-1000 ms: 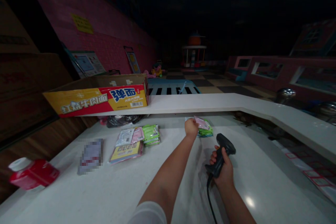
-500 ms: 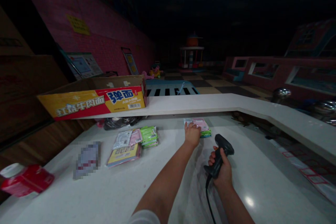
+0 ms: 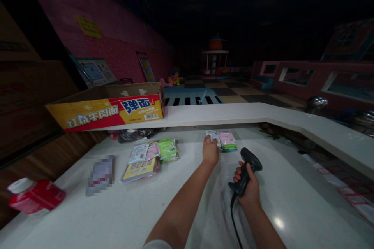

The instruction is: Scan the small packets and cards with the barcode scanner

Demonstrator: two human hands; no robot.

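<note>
My right hand [image 3: 249, 186] is wrapped around the handle of a black barcode scanner [image 3: 245, 171], whose head points up and its cable hangs toward me. My left hand [image 3: 210, 151] reaches forward, its fingers lying on a white packet [image 3: 214, 135] at the left end of a small stack. Beside those fingers a pink packet [image 3: 227, 137] lies on top of green packets [image 3: 229, 148]. Farther left sits another pile, with a white packet [image 3: 138, 153], a pink packet [image 3: 153, 149], green packets [image 3: 168, 148] and a yellow-and-blue flat packet [image 3: 140, 170].
All this lies on a white counter [image 3: 122, 214] below a raised white ledge [image 3: 204, 114]. On the ledge stands an open noodle carton [image 3: 113, 113]. A red bottle with a white cap [image 3: 37, 197] and a blurred-out flat item [image 3: 101, 176] are at left.
My left hand has slid slightly left and nearer on the stack, so more of the pink packet shows. The scanner stays in my right hand. The whole view has shifted slightly.
</note>
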